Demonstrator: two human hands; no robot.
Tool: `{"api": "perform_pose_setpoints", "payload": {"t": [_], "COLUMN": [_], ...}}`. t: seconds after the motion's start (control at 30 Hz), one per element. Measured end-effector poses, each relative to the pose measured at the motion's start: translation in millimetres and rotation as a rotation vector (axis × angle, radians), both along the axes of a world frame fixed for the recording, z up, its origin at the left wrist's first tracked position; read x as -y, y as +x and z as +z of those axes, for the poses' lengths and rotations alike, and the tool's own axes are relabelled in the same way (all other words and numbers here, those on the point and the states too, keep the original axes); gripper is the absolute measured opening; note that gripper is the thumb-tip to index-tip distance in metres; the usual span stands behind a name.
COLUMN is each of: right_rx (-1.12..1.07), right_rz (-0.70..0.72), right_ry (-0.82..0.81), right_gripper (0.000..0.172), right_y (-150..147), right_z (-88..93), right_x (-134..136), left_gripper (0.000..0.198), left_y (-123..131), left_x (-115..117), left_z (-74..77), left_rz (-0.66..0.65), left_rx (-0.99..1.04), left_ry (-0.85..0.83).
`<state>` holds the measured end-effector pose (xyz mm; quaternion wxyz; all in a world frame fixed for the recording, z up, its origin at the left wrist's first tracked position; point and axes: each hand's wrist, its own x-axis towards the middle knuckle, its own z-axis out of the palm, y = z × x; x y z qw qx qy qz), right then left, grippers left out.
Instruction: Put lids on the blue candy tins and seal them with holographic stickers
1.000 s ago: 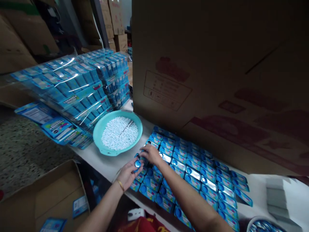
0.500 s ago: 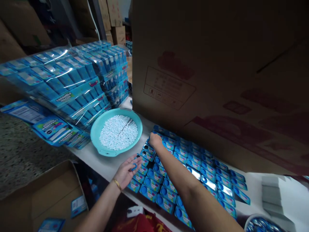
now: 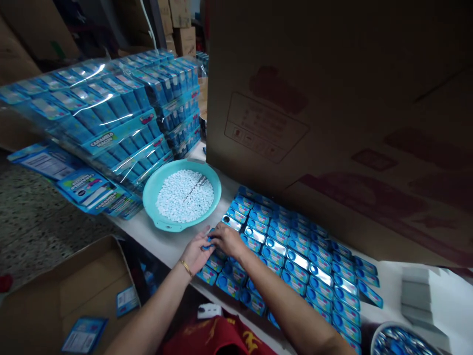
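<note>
Head view. Left hand (image 3: pixel 195 255): pinches small, blue plastic piece (image 3: pixel 207 243) near white table's (image 3: pixel 162 242) front edge. Right hand (image 3: pixel 226 239): fingers alongside, grip unclear. Round turquoise basin (image 3: pixel 151 202): toward left end. Flat, blue rectangular tins (image 3: pixel 297 247): rows. Brown cardboard carton (image 3: pixel 295 74): hides far edge.

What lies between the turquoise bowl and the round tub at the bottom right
Rows of blue packs, with the right hand and forearm over part of them; the head view shows this.
</note>
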<state>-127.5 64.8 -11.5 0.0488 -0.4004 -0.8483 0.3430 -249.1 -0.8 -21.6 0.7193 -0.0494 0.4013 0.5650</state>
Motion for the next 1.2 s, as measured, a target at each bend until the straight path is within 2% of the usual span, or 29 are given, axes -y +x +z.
{"api": "perform_pose_setpoints", "payload": {"t": [0.07, 0.13, 0.2, 0.27, 0.37, 0.47, 0.57, 0.67, 0.73, 0.8, 0.9, 0.97, 1.07, 1.2], "right_rx": [-0.056, -0.053, 0.058, 0.263, 0.485, 0.56, 0.605, 0.599, 0.514, 0.277, -0.152, -0.249, -0.131, 0.375], "right_rz": [0.004, -0.075, -0.202, -0.286, -0.274, -0.268, -0.263, -0.256, -0.248, -0.182, -0.017, -0.03, -0.2, -0.318], "right_ry": [-0.023, -0.004, 0.043, 0.073, 0.037, -0.007, -0.037, -0.018, 0.027, 0.049, -0.023, -0.079, -0.06, -0.037], "right_gripper": [0.014, 0.012, 0.014, 0.016, 0.025, 0.04, 0.043, 0.041, 0.033, 0.024, 0.018, 0.016, 0.016, 0.026], "right_y": [1.2, 5.5, 9.7, 9.6, -1.1, -14.7, -19.7, -16.3, -13.7, -13.6, -17.6, -18.8, -12.5, -5.4], "right_z": [-4.5, -5.7, -3.9, -1.7, -3.6, -10.3, -11.5, -2.6, 5.1, 9.7, 7.8, 2.6, -3.4, -4.3], "right_x": [6.2, -1.1, -17.3, -36.4, -61.0, -78.7, -88.9, -79.4, -56.8, -23.9, 23.6, 38.3, 25.7, -20.3], "left_gripper": [0.068, 0.067, 0.063, 0.058, 0.056, 0.057, 0.05, 0.035, 0.034, 0.037, 0.042, 0.046, 0.042, 0.031], "left_y": [3.3, 2.4, -2.9, -10.2, -17.8, -17.9, -15.0, -14.3, -14.7, -14.2, -9.5, -5.9, -6.3, -18.5], "left_x": [-0.5, 0.6, 2.9, 5.8, 10.3, 13.8, 15.1, 14.0, 12.3, 10.2, 7.4, 6.8, 9.3, 17.9], "left_z": [0.9, 3.6, 6.5, 8.6, 10.4, 11.5, 11.0, 9.0, 8.1, 8.3, 10.0, 10.6, 8.8, 3.9], "left_rz": [-0.011, -0.033, -0.058, -0.076, -0.063, -0.058, -0.04, -0.003, 0.008, 0.02, 0.014, -0.002, 0.025, 0.09], "left_rx": [-0.003, 0.003, 0.004, -0.005, -0.02, -0.007, 0.017, 0.049, 0.071, 0.074, 0.063, 0.056, 0.025, -0.07], "left_ry": [-0.002, 0.001, 0.019, 0.041, 0.055, 0.047, 0.034, -0.001, -0.015, -0.004, -0.02, -0.048, -0.078, -0.119]}}
